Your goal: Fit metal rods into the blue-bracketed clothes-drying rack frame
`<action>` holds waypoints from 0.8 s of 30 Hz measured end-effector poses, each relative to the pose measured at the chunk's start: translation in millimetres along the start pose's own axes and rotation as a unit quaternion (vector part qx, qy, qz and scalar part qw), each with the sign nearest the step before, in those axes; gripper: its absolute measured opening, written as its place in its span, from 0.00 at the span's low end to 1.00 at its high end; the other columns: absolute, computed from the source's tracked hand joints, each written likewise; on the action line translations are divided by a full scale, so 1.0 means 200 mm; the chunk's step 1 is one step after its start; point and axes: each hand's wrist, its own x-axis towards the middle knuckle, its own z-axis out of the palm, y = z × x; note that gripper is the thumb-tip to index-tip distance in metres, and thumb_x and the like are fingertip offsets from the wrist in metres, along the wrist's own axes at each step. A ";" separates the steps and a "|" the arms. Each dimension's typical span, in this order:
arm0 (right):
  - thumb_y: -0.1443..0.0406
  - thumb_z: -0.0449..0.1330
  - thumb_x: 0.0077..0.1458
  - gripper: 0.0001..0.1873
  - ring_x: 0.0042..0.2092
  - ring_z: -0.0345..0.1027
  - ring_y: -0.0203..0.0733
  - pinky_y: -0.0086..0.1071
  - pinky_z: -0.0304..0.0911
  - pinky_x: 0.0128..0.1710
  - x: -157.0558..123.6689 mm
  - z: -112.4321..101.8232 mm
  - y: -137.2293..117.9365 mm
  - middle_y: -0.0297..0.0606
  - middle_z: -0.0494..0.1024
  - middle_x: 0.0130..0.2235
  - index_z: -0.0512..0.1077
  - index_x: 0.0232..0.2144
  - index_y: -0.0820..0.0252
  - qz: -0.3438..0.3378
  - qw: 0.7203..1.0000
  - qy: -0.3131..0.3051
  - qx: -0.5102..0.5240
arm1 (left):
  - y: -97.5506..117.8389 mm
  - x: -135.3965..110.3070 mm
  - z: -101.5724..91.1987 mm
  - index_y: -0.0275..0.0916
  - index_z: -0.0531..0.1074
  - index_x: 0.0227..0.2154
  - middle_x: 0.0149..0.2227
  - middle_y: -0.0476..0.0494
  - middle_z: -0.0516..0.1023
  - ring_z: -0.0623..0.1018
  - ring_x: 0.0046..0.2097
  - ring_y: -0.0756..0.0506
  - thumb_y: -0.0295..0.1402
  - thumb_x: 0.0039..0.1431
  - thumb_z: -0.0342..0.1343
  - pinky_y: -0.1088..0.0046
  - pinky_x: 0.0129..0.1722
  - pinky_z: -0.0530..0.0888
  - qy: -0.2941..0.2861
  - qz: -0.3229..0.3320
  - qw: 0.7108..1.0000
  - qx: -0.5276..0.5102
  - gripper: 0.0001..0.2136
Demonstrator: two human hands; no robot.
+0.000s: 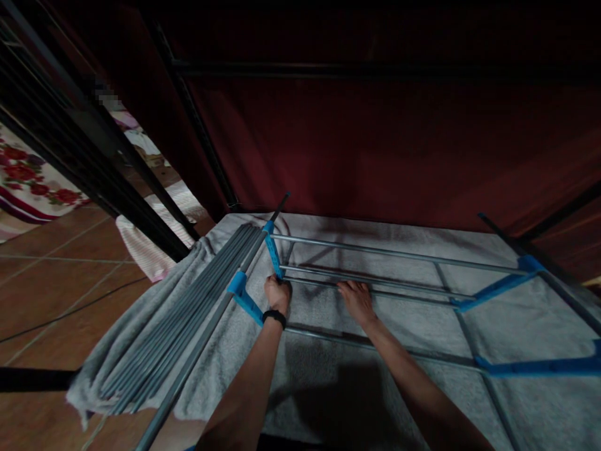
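A metal rack frame of grey rods (399, 254) and blue plastic connectors (273, 254) lies on a grey towel (328, 388). My left hand (277, 293), with a black band at the wrist, is closed around the lower end of a blue connector where a rod joins it. My right hand (357, 299) rests on the same grey rod (323, 273) a little to the right, fingers curled over it. A bundle of loose grey rods (188, 313) lies on the towel's left side.
More blue connectors (498, 289) hold the frame's right side. A dark red fabric wall (375, 144) stands behind. Black metal bars (94, 156) rise at the left. Brown tiled floor (47, 294) with a black cable, a floral cloth (32, 181) and a striped towel (145, 250) lies beyond.
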 end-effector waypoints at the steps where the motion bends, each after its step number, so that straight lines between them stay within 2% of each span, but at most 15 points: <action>1: 0.64 0.52 0.71 0.16 0.50 0.72 0.47 0.42 0.58 0.51 0.00 0.00 0.00 0.40 0.81 0.49 0.77 0.52 0.47 0.001 1.000 0.003 0.004 | 0.00 0.00 0.00 0.39 0.76 0.31 0.30 0.42 0.76 0.77 0.37 0.41 0.22 0.46 0.56 0.68 0.39 0.72 -0.001 -0.001 1.000 0.000 0.09; 11: 0.63 0.51 0.71 0.16 0.52 0.72 0.47 0.43 0.56 0.55 0.00 -0.01 -0.01 0.39 0.81 0.49 0.77 0.51 0.48 0.009 0.999 0.009 0.030 | 0.02 -0.01 -0.01 0.36 0.76 0.34 0.38 0.37 0.78 0.78 0.41 0.41 0.25 0.54 0.55 0.67 0.43 0.72 -0.003 -0.003 1.000 0.012 0.07; 24: 0.64 0.52 0.70 0.15 0.53 0.73 0.46 0.42 0.57 0.55 0.01 -0.01 -0.01 0.37 0.82 0.50 0.77 0.49 0.48 0.006 0.998 0.017 0.063 | 0.02 -0.01 -0.01 0.37 0.74 0.32 0.39 0.37 0.78 0.78 0.42 0.41 0.24 0.54 0.55 0.65 0.45 0.73 0.005 0.002 1.000 0.013 0.05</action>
